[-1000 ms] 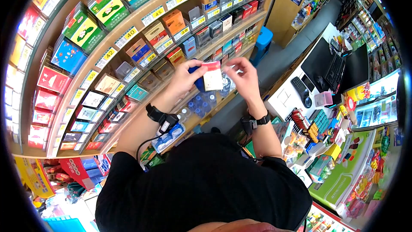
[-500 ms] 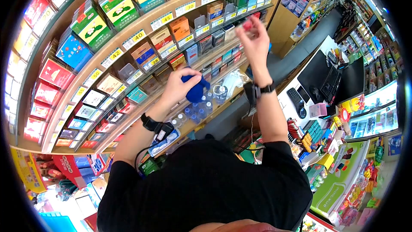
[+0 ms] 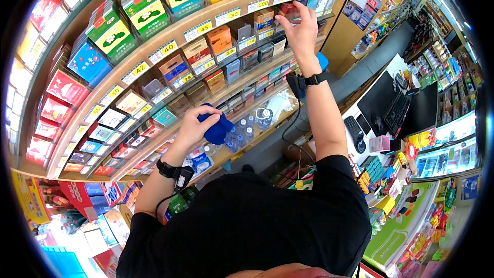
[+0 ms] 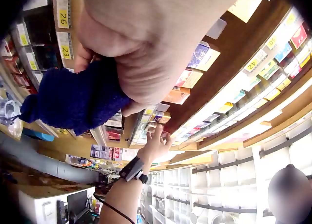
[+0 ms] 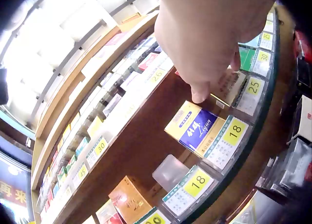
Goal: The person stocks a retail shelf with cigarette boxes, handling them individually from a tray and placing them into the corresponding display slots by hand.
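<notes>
My left hand (image 3: pixel 194 126) grips a bunched dark blue cloth (image 3: pixel 218 127) in front of the lower shelves. In the left wrist view the cloth (image 4: pixel 80 97) bulges out from under the palm. Raised to the upper right, my right hand (image 3: pixel 302 28) reaches into a shelf row with thumb and fingers around a cigarette pack (image 5: pixel 229 86) behind the price tag 25. The hand hides much of that pack. Beside the fingertips in the right wrist view stands a gold-and-blue pack (image 5: pixel 196 129). Farther along the row are a clear plastic pusher (image 5: pixel 170 173) and an orange pack (image 5: pixel 129 199).
Curved wooden shelves (image 3: pixel 180 46) packed with cigarette packs fill the left and front. Below them sit water bottles (image 3: pixel 242 131). A white counter (image 3: pixel 393 67) with a keyboard (image 3: pixel 394 108) and monitor stands at right, beside a narrow aisle (image 3: pixel 378 49).
The right hand takes the red-topped pack from beside the left hand and carries it up and forward to the shelf. The left hand drops back lower left with the blue cloth.
</notes>
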A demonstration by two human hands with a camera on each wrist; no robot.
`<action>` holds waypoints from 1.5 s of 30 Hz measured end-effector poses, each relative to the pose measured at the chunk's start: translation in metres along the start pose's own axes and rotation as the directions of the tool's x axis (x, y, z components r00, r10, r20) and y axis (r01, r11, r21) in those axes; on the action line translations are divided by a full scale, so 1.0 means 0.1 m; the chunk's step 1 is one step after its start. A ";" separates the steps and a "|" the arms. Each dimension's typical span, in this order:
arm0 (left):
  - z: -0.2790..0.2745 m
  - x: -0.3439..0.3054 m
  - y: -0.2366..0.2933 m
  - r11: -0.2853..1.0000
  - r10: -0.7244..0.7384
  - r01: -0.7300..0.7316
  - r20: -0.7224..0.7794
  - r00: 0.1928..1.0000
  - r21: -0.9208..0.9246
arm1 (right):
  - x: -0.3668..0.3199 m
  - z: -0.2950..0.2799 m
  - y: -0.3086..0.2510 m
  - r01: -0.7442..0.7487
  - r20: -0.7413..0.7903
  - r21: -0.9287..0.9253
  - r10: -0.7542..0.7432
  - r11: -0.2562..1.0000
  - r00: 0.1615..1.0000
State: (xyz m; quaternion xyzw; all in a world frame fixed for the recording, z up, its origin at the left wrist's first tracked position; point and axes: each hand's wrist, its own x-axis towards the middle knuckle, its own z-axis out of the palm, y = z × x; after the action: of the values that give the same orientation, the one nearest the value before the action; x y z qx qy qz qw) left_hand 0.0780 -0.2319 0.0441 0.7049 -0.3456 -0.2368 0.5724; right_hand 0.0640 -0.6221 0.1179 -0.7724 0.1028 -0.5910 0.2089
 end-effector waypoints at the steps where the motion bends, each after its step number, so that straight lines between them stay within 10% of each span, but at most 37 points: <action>1: 0.00 -0.01 -0.02 1.000 -0.004 0.004 -0.003 1.000 -0.003 | 0.01 0.00 0.00 0.000 0.006 0.001 0.000 1.000 1.000; 36: -0.02 -0.27 -0.43 0.989 -0.145 0.141 -0.086 0.986 -0.048 | -0.19 0.17 0.07 0.152 0.016 -0.295 -0.154 0.943 0.988; 45: -0.04 -0.36 -0.42 0.980 -0.189 0.182 -0.085 0.978 -0.076 | -0.09 0.12 0.50 -0.124 -0.214 0.084 0.139 0.989 0.967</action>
State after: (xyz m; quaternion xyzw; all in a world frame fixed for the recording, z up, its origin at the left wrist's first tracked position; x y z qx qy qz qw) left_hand 0.0669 -0.1980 0.0020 0.7243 -0.2434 -0.2681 0.5867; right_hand 0.0775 -0.6604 0.0850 -0.6860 0.1554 -0.6608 0.2621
